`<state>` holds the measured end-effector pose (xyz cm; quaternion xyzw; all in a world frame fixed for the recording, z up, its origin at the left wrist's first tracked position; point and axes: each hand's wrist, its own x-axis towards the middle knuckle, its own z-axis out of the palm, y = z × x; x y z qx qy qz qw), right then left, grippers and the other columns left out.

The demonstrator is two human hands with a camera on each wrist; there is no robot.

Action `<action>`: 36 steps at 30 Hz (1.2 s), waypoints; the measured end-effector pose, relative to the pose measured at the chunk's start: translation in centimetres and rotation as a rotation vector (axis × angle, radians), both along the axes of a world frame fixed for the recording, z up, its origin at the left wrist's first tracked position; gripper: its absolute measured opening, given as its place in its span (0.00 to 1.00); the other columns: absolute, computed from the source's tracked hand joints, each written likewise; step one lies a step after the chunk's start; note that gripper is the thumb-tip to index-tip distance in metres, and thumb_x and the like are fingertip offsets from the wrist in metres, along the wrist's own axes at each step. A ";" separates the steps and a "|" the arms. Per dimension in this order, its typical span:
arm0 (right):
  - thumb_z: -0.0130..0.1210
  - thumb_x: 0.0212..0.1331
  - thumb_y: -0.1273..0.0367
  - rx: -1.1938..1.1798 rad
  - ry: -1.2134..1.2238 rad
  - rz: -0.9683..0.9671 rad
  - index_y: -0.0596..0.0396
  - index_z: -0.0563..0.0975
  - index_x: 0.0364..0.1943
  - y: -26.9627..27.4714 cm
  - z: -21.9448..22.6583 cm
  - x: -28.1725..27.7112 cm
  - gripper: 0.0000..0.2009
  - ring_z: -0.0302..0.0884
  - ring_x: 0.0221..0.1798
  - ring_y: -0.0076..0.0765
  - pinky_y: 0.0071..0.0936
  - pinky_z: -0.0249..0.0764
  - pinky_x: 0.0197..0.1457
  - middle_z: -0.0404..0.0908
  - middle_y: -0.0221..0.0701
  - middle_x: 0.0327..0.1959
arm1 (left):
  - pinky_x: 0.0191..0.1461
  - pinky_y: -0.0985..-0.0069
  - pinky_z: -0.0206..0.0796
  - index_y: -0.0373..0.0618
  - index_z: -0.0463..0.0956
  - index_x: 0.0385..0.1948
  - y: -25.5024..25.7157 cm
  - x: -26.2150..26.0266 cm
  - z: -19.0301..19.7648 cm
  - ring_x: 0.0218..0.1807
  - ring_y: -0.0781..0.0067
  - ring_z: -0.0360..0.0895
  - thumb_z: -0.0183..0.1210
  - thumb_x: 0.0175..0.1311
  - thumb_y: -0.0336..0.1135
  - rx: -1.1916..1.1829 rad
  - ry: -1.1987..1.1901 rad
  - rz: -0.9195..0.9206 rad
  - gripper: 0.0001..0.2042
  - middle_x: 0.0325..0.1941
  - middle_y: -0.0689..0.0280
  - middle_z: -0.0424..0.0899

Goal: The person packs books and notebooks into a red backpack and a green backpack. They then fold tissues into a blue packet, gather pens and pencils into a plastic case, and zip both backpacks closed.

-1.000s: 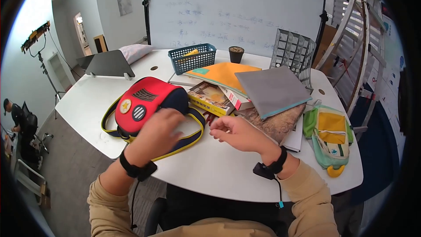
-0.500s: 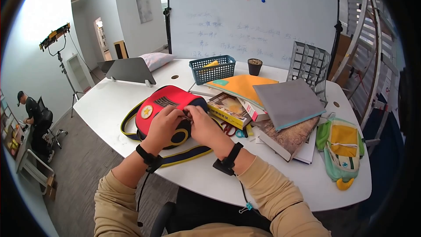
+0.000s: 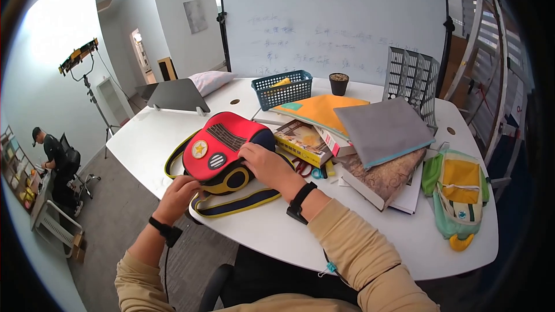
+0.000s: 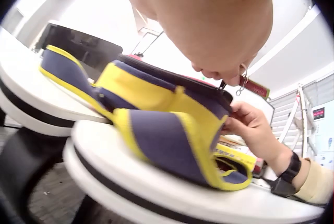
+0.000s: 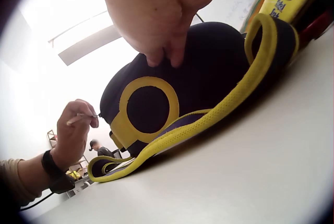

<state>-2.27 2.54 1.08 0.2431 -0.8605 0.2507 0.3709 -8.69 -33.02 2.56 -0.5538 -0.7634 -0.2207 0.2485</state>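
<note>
A red and navy bag [image 3: 222,145] with yellow trim lies on the white table, its star badge and striped round badge facing up. At its front left corner my left hand [image 3: 180,195] pinches a small zipper pull; a ring with a red and green tag [image 4: 254,87] hangs by those fingers in the left wrist view. My right hand [image 3: 267,166] grips the bag's right edge, its fingertips against the dark side panel [image 5: 214,52] in the right wrist view. A navy and yellow strap [image 3: 240,203] loops in front of the bag.
Right of the bag are books [image 3: 303,141], scissors [image 3: 302,167], a grey pouch [image 3: 384,130] and an orange pouch [image 3: 324,110]. Farther right lies a green and yellow backpack [image 3: 457,193]. Behind stand a blue basket [image 3: 282,93], a potted plant [image 3: 339,85] and a rack [image 3: 410,84].
From beside the right hand at the bag's right side, my left hand has moved left and down to the front left corner. My right hand has stayed near the right edge.
</note>
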 end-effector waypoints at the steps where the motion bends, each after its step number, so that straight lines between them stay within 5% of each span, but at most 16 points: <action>1: 0.63 0.72 0.77 0.011 0.023 -0.005 0.56 0.79 0.55 0.0 0.0 0.1 0.11 0.86 0.65 0.52 0.43 0.86 0.66 0.84 0.41 0.58 | 0.53 0.61 0.84 0.41 0.84 0.54 -1.5 -0.7 -0.9 0.50 0.56 0.87 0.68 0.72 0.19 0.019 0.050 0.020 0.12 0.50 0.59 0.84; 4: 0.63 0.73 0.75 0.036 0.024 -0.023 0.55 0.79 0.54 -0.2 0.0 0.4 0.10 0.87 0.63 0.50 0.42 0.88 0.63 0.84 0.40 0.57 | 0.49 0.65 0.85 0.38 0.84 0.53 -4.5 -2.1 -2.4 0.46 0.63 0.88 0.67 0.72 0.16 0.041 -0.128 0.168 0.12 0.51 0.60 0.85; 8: 0.67 0.71 0.72 0.013 0.055 -0.090 0.53 0.79 0.55 -2.2 1.6 2.2 0.12 0.87 0.62 0.48 0.43 0.88 0.62 0.84 0.38 0.56 | 0.47 0.68 0.84 0.37 0.84 0.51 -1.3 0.1 -2.0 0.45 0.64 0.90 0.65 0.73 0.16 0.219 -0.138 0.043 0.10 0.51 0.59 0.86; 11: 0.72 0.67 0.69 0.109 0.066 0.139 0.52 0.80 0.54 -5.3 2.2 4.1 0.16 0.88 0.60 0.46 0.41 0.88 0.61 0.84 0.35 0.54 | 0.49 0.65 0.84 0.38 0.84 0.52 0.1 1.7 -1.5 0.45 0.58 0.90 0.65 0.73 0.16 0.184 -0.115 0.013 0.10 0.50 0.57 0.87; 15: 0.77 0.63 0.66 0.151 -0.008 0.197 0.51 0.81 0.54 -6.3 1.0 4.4 0.19 0.88 0.58 0.47 0.42 0.87 0.59 0.83 0.36 0.52 | 0.51 0.62 0.84 0.39 0.85 0.52 1.5 4.5 0.4 0.47 0.54 0.91 0.65 0.74 0.17 0.114 -0.051 -0.033 0.10 0.49 0.57 0.89; 16: 0.78 0.62 0.66 0.142 0.003 0.204 0.51 0.80 0.53 -6.0 1.2 4.4 0.20 0.87 0.59 0.47 0.42 0.86 0.61 0.83 0.35 0.51 | 0.42 0.68 0.82 0.37 0.84 0.49 2.1 5.1 0.7 0.37 0.66 0.88 0.60 0.79 0.15 0.152 -0.032 -0.065 0.08 0.47 0.58 0.88; 23: 0.78 0.62 0.67 0.084 0.049 0.354 0.52 0.82 0.47 -5.3 1.2 4.2 0.16 0.86 0.57 0.47 0.43 0.85 0.61 0.82 0.33 0.51 | 0.40 0.69 0.82 0.39 0.85 0.49 2.1 7.7 1.2 0.36 0.66 0.89 0.62 0.75 0.14 0.093 0.061 -0.112 0.10 0.48 0.58 0.88; 26: 0.77 0.64 0.67 0.047 -0.089 0.404 0.53 0.83 0.43 -4.6 1.3 3.8 0.12 0.86 0.56 0.47 0.43 0.85 0.60 0.83 0.33 0.49 | 0.50 0.62 0.85 0.41 0.86 0.48 0.0 5.8 -0.7 0.46 0.54 0.91 0.65 0.71 0.18 0.057 -0.092 -0.053 0.09 0.49 0.58 0.91; 34: 0.79 0.62 0.65 0.177 -0.356 0.291 0.50 0.83 0.37 -3.0 3.4 4.4 0.12 0.90 0.49 0.53 0.49 0.83 0.51 0.88 0.36 0.40 | 0.49 0.63 0.85 0.38 0.85 0.46 -6.9 -1.5 -1.8 0.44 0.54 0.91 0.64 0.78 0.19 0.166 -0.083 0.242 0.04 0.45 0.54 0.91; 36: 0.80 0.62 0.66 0.276 -0.592 0.186 0.51 0.87 0.38 -3.0 5.0 5.3 0.10 0.92 0.50 0.53 0.49 0.85 0.50 0.92 0.37 0.41 | 0.52 0.63 0.84 0.37 0.85 0.47 -7.2 -3.0 -1.7 0.45 0.52 0.92 0.64 0.79 0.20 0.146 -0.069 0.246 0.03 0.45 0.54 0.90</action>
